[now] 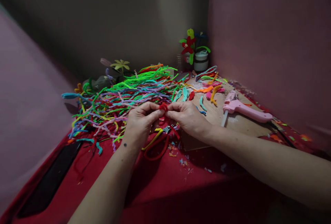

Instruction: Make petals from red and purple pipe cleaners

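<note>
We pinch a red fuzzy bit [163, 107] with our left hand [140, 120] and right hand [190, 116]. One far red flower [188, 45] looks done; many fuzzy sticks [147, 76] wait unused, left.

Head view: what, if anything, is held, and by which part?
A red fuzzy piece: the left hand and right hand pinch opposite sides of its curled part.

The single head-worn camera looks forward and down across the worktop [160, 189] toward the dark wall [116, 17], with the left hand [141, 122] and right hand [192, 118] at arm's reach, near mid-view.
</note>
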The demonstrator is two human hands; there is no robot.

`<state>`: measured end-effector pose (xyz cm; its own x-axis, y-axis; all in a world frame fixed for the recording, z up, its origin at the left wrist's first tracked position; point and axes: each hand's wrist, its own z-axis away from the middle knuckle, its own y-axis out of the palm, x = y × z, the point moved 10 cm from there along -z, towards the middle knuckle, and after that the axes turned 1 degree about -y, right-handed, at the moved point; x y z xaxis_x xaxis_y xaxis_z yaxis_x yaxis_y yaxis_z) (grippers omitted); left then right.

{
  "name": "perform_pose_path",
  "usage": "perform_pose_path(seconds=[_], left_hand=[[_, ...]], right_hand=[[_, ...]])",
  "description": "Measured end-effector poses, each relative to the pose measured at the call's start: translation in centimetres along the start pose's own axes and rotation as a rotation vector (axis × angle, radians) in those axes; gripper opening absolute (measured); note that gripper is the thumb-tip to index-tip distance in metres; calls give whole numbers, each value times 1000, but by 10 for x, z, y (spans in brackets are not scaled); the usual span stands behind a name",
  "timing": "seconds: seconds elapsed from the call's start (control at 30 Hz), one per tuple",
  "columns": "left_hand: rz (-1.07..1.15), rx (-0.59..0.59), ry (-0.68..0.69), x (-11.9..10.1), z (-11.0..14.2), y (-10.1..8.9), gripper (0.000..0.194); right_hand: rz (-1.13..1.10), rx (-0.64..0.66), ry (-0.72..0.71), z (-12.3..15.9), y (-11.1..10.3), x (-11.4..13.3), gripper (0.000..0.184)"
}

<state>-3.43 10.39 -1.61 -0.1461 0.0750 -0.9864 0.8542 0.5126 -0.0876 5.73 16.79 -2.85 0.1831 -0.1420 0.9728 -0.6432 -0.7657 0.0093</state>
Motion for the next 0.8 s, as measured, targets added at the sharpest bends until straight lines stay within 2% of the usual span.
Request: perform_pose_path(seconds=[0.1, 0.2, 0.37, 0.47, 0.63, 0.8], left_hand=[[29, 28, -3, -4, -1, 0, 22], [1, 23, -2, -6, -1, -1, 19], [-115, 2, -3, -5, -1, -1, 16], [-192, -11, 29, -7, -2, -2, 12], [-396, -27, 124, -12, -2, -5, 8], [-669, -40, 348, -27, 4, 1, 8]], right_hand=[[99, 0, -21, -1, 1, 2, 16], [131, -4, -29, -1, 1, 1, 15], [93, -6, -31, -1, 2, 1, 13], [-15, 27, 39, 0, 6, -1, 13], [-209, 58, 197, 4, 13, -9, 8], [-209, 3, 289, 5, 8, -18, 15]])
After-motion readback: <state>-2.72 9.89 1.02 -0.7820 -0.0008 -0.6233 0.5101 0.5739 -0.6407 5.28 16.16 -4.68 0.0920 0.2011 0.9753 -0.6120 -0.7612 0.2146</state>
